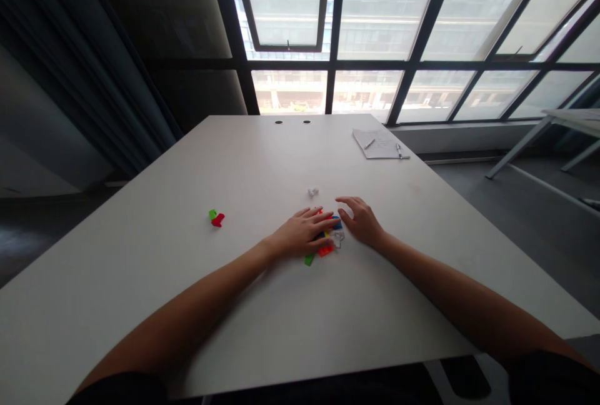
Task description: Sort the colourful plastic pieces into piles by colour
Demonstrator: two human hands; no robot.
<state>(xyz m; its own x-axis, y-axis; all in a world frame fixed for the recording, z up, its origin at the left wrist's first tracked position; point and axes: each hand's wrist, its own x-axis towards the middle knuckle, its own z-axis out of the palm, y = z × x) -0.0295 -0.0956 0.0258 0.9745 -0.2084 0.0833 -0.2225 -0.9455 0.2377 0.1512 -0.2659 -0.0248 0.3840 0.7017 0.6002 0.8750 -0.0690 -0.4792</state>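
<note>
My left hand [300, 233] lies palm down with its fingers spread over a cluster of small coloured plastic pieces, hiding part of them. Around its fingers show a blue piece [337, 224], an orange-red piece [327, 250], a green piece [309, 259] and a clear piece [339, 239]. Just right of the cluster, my right hand [360, 220] rests on its side, fingers loosely curved and thumb apart, with nothing in it. A small white piece [313, 192] sits beyond both hands. Exact shapes under the left hand are hidden.
On the left of the white table [262, 167] lie a red piece [218, 220] and a green piece [212, 214] together. Toward the far right is a paper sheet [379, 145] with two pens on it. Windows stand behind the table's far edge.
</note>
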